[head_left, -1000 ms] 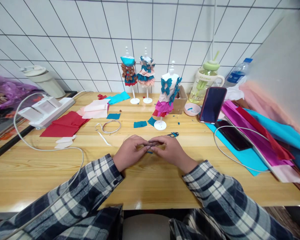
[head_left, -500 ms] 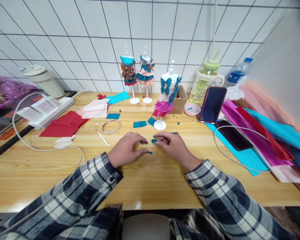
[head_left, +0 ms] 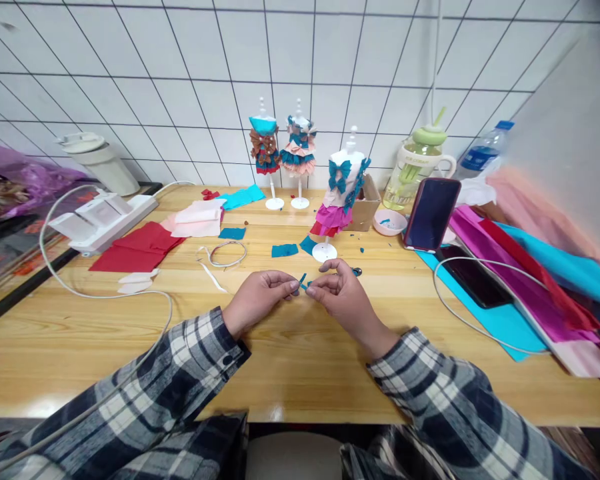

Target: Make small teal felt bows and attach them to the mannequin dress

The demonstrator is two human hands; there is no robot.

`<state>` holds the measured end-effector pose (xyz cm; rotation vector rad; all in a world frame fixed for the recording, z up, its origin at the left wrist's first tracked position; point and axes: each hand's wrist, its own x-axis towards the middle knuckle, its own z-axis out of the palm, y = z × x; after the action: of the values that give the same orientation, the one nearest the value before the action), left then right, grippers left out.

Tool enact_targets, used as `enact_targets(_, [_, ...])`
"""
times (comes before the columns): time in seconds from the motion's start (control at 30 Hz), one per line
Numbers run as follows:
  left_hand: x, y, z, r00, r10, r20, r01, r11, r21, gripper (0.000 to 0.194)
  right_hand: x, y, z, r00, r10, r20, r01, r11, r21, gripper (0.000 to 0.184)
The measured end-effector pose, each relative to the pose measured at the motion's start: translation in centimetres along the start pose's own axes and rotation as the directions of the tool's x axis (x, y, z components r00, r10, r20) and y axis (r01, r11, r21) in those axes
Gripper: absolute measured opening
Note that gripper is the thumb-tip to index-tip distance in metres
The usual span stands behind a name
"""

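My left hand [head_left: 260, 298] is closed in a pinch on a narrow teal paper strip [head_left: 303, 278], which sticks up past the fingertips. Close beside it, my right hand [head_left: 344, 303] pinches a small gathered teal paper piece [head_left: 306, 287], mostly hidden by the fingers. Whether strip and piece touch, I cannot tell. Just beyond my hands stands a small dress-form mannequin [head_left: 344, 180] with teal bows and a pink and red ruffled skirt. Cut teal paper pieces [head_left: 285, 251] lie near its white base.
Two more dressed mannequins [head_left: 263, 143] stand behind, near the tiled wall. On the right are a phone [head_left: 431, 213], a pink bowl [head_left: 389, 223] and coloured paper sheets [head_left: 530, 267]. Red paper [head_left: 135, 248], a wire coil [head_left: 229, 254] and a power strip [head_left: 107, 223] lie left.
My left hand has closed in a pinch on the strip and raised it toward my right hand. My right hand keeps its small teal piece. The view has shifted slightly.
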<state>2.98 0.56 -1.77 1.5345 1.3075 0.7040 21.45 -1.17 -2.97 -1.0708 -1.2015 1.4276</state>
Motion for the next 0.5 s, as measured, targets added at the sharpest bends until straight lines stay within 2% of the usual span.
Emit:
enact_targets(0.07, [-0.12,0.00,0.31,0.999,-0.032,0.030,0.036,0.990,-0.133,0.035,-0.17,0.20,0.41,1.000,0.009,0.001,-0.009,1.000,0.007,0.048])
enact_targets(0.13, [-0.19,-0.06,0.48,0.998,-0.034,0.047,0.042,0.984,-0.172,0.034,-0.20,0.37,0.51,1.000,0.020,-0.007,-0.020,1.000,-0.023,0.048])
enact_targets(0.33, [-0.15,-0.07,0.23,1.000,0.023,0.017,-0.022,0.999,-0.025,0.031,0.12,0.72,0.15,0.999,0.048,-0.014,-0.050,0.993,-0.111,0.046])
enact_targets(0.5, [-0.26,0.23,0.28,0.998,0.051,0.023,-0.052,0.999,0.011,0.032,0.29,0.87,0.11,0.999,0.043,-0.017,-0.045,0.990,-0.137,0.039])
